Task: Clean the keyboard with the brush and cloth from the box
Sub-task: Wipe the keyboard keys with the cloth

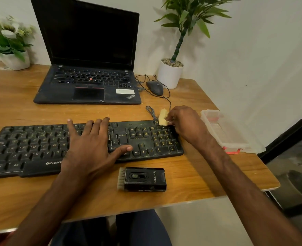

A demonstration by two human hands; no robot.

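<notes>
A black keyboard [40, 148] lies across the wooden table [191, 183]. My left hand [91, 144] rests flat on its middle keys, fingers spread. At the keyboard's far right corner, my right hand [185, 125] pinches a small yellow cloth [163, 117] against the top edge near the number pad. A black brush block [142, 179], bristles pointing left, lies on the table just in front of the keyboard. The clear plastic box [231, 134] stands open at the table's right edge.
A black laptop [88, 86] stands open behind the keyboard. A wired mouse [155, 87] and its cable lie beside it. A white potted plant [170, 73] is at the back right, a flower pot [13, 59] at the back left.
</notes>
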